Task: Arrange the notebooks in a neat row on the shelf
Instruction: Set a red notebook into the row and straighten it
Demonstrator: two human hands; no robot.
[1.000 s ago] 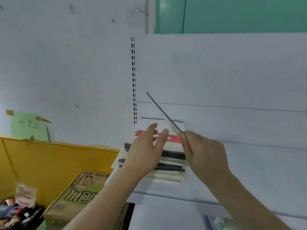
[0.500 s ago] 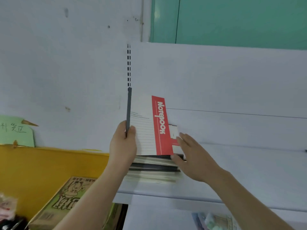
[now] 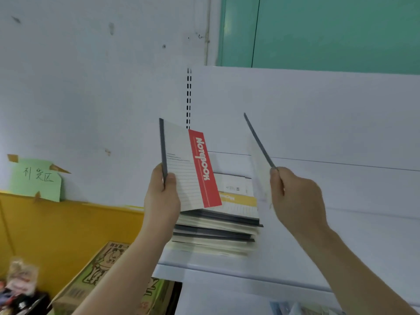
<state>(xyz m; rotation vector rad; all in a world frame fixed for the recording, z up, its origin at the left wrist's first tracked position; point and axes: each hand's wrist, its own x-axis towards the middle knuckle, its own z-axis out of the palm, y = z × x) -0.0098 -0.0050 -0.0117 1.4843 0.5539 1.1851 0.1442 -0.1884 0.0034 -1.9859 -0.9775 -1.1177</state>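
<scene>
Fingers of the left hand (image 3: 161,201) curl round the dark spine of a red-banded notebook (image 3: 188,169), thumb on the cover, holding it upright above the left end of the stack of notebooks (image 3: 216,228). Over on my right, the right hand (image 3: 297,201) pinches the lower end of a second notebook (image 3: 260,153), seen nearly edge-on and tilted with its top leaning left; I cannot read its cover.

The stack lies flat at the left end of the white shelf (image 3: 341,242), its top copy showing a yellow band. From the stack's right edge the shelf surface runs bare towards the right border of the view, and the white back panel (image 3: 318,114) rises straight behind it. The shelf's front lip passes just below the stack.

A slotted upright (image 3: 188,98) stands behind the red-banded notebook, at the shelf's left limit, with the plain wall (image 3: 91,87) beyond. A green paper label (image 3: 36,178) is taped to that wall above a yellow board (image 3: 56,228).

Below the left forearm sits a printed cardboard box (image 3: 95,276), closed as far as I can tell. At the lower left corner lies a blurred heap of small packets (image 3: 20,285).
</scene>
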